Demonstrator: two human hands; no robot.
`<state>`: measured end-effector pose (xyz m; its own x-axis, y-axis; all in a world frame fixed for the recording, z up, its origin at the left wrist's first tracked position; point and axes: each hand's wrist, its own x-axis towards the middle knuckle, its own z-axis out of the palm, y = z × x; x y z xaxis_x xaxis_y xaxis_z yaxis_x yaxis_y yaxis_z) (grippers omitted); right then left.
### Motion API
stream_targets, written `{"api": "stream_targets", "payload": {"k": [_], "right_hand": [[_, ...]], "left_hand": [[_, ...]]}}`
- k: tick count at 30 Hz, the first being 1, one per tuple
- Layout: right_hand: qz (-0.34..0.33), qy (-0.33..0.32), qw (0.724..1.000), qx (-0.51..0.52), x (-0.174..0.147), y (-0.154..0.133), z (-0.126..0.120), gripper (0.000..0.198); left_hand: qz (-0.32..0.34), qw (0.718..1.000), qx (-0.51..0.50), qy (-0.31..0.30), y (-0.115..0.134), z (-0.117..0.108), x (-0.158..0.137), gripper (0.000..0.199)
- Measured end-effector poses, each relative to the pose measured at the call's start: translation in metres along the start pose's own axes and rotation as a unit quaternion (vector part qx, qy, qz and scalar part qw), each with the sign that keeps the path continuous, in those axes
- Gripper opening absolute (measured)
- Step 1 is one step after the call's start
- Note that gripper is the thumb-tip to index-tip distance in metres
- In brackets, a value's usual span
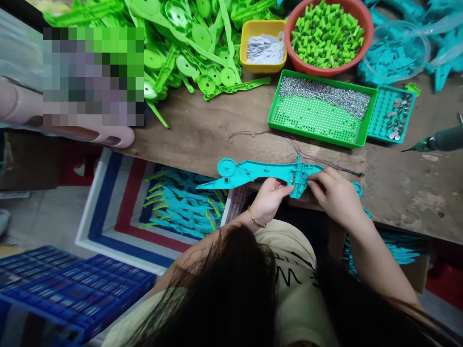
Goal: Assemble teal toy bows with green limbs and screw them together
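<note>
The teal plastic piece is held at the near edge of the wooden table, in the middle of the scene, its pointed left end carried past the edge towards the striped crate. It is gripped from the near side by the left hand, whose thumb is pressed on it just by the crosspiece; the fingers behind are partly hidden. At the right of the crosspiece, the fingertips of the right hand are drawn together, but whether anything small is pinched between them is not shown. The wires are strung along the far side of the piece and could be snagged or trapped under it if it were shifted without their being cleared. With the left end seemingly unsupported, the piece could be twisted if the left thumb were loosened while force is applied from the right. Anything loose at the crosspiece could be dropped over the near edge, as little table is left beneath the hands. If the piece were swung to the far side, the green tray could be knocked and its small metal parts spilled, and the teal tray set beside it could be jolted too.
</note>
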<state>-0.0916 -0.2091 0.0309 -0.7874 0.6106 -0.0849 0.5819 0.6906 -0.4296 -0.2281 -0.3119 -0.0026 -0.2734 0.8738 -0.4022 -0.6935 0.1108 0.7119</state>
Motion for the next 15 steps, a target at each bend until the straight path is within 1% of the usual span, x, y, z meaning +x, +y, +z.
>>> {"api": "stream_targets", "payload": {"k": [2,3,4,5,6,7,9,10,11,12,13,14,15], "right_hand": [[0.001,-0.002,1.000,0.017,0.002,-0.001,0.004,0.020],[0.005,-0.004,1.000,0.016,0.004,-0.002,0.007,0.020],[0.009,-0.008,1.000,0.008,0.005,-0.002,0.009,0.021],[0.013,-0.012,1.000,-0.005,0.006,-0.002,0.012,0.022],[0.015,-0.019,1.000,-0.018,0.007,-0.003,0.013,0.023],[0.015,-0.027,0.999,-0.028,0.008,-0.003,0.014,0.024],[0.016,-0.043,0.998,-0.042,0.010,-0.004,0.014,0.024],[0.017,-0.050,0.997,-0.048,0.010,-0.004,0.013,0.025],[0.020,-0.057,0.997,-0.053,0.010,-0.005,0.012,0.025],[0.024,-0.064,0.996,-0.059,0.010,-0.006,0.011,0.026],[0.028,-0.071,0.995,-0.064,0.010,-0.006,0.010,0.026],[0.030,-0.075,0.995,-0.065,0.010,-0.007,0.009,0.026],[0.031,-0.079,0.994,-0.062,0.009,-0.007,0.009,0.026]], "left_hand": [[-0.020,0.999,0.034,-0.011,0.001,-0.005,-0.002,0.039],[-0.038,0.996,0.075,-0.016,0.003,-0.009,-0.004,0.039],[-0.049,0.989,0.140,-0.016,0.006,-0.014,-0.007,0.036],[-0.042,0.973,0.226,-0.007,0.010,-0.020,-0.009,0.032],[-0.011,0.945,0.326,0.009,0.015,-0.025,-0.011,0.026],[0.042,0.902,0.429,0.025,0.021,-0.029,-0.011,0.022],[0.163,0.785,0.596,0.030,0.031,-0.032,-0.009,0.017],[0.203,0.729,0.654,0.013,0.035,-0.032,-0.006,0.018],[0.222,0.682,0.697,-0.012,0.038,-0.030,-0.002,0.021],[0.224,0.644,0.730,-0.041,0.041,-0.027,0.002,0.023],[0.217,0.614,0.756,-0.067,0.043,-0.024,0.007,0.024],[0.205,0.591,0.776,-0.088,0.044,-0.021,0.011,0.023],[0.191,0.573,0.790,-0.106,0.045,-0.019,0.014,0.022]]}}
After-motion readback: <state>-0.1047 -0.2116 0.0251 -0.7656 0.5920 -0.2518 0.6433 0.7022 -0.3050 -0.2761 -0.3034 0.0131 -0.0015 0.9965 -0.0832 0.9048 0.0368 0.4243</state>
